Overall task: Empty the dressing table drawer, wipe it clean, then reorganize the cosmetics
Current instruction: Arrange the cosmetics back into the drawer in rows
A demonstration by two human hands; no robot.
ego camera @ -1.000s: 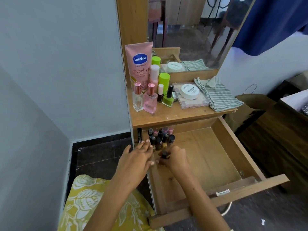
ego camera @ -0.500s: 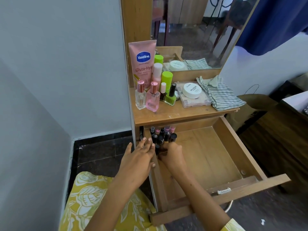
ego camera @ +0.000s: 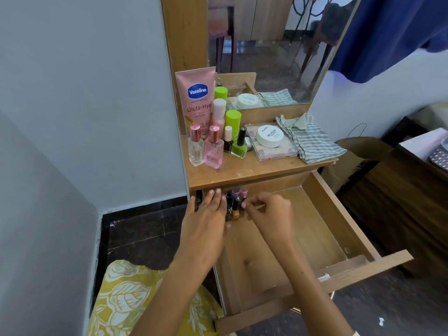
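The step in hand looks like the last one, putting the cosmetics back in order: the drawer stands pulled out, its wooden floor bare but for a cluster of small nail polish bottles packed upright into its back left corner, under the front edge of the counter. The wiping seems done, judging by the striped cloth lying crumpled at the counter's right edge.

The left hand lies flat with its fingers straight and close together, tips at the drawer's back left corner, against the left side of the bottle cluster; it holds nothing and seems to act as a fence for the row. The right hand hovers at the right side of the cluster with its fingers curled inward, tips close to the bottle caps; whether they pinch a bottle or only nudge one, I cannot tell.

Waiting on the counter are the pink Vaseline tube, two perfume bottles, the green-capped bottles, a green nail polish, and a white jar sitting on a clear case.

The next move likely calls for squaring off this cluster without toppling the narrow bottles, then reaching up to the counter for the next item and setting it beside the row, leaving room for the taller pieces
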